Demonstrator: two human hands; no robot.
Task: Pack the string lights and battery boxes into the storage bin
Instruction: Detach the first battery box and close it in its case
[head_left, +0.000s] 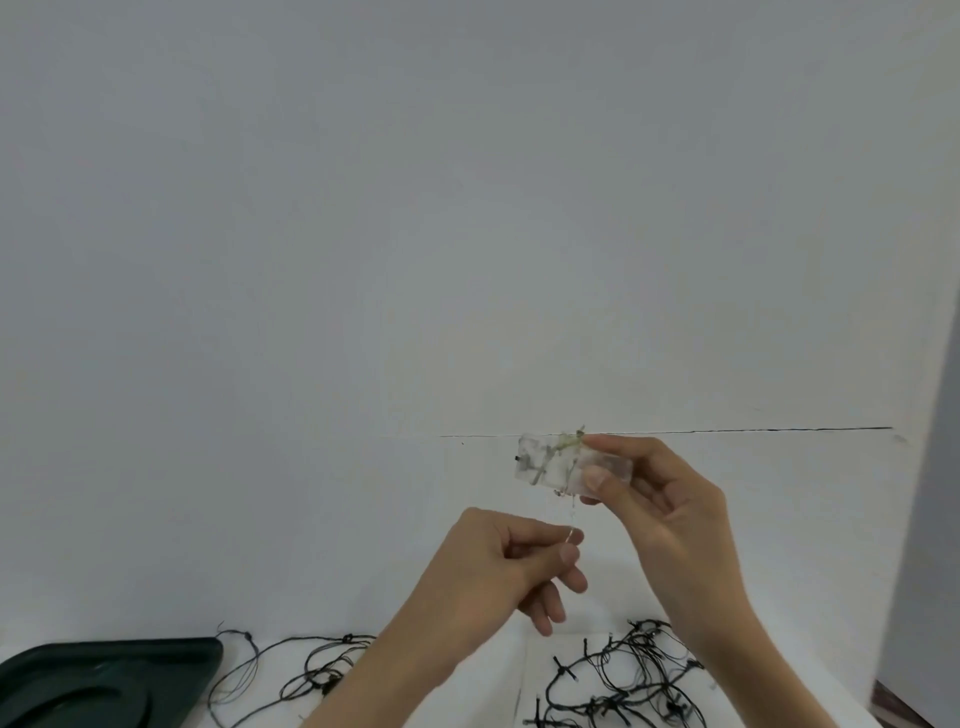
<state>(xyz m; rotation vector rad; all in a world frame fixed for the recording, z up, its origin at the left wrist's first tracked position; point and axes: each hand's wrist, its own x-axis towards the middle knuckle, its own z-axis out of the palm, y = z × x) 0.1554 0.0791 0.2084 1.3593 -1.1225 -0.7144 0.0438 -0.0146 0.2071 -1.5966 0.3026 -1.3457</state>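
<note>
Pinched between the thumb and fingers of the right hand (670, 499) is a small clear battery box (550, 462), held up in the air in front of a pale wall (415, 208). The box lies roughly level, its long side running left to right, and the fingers cover its right end. A thin pale wire (563, 447) is wound around the box in a few crossing turns, with a small knot of it sticking up at the top edge just beside the fingertips.

From the underside of the box a fine strand drops down to the left hand (514, 561), which sits lower and a little to the left. That hand is closed, thumb pressed against the forefinger, nipping the end of the strand. The two hands are near each other but not touching.

Below them, on the white table (467, 675), lie loose tangles of black string lights (623, 675): one dense heap under the right forearm, and a looser run of loops (291, 670) trailing to the left under the left forearm. At the lower left corner a dark green bin lid or tray (104, 680) rests on the table, just beside the left end of the loops; whether they touch it cannot be told. A grey upright panel (930, 467) fills the right edge of the view.
</note>
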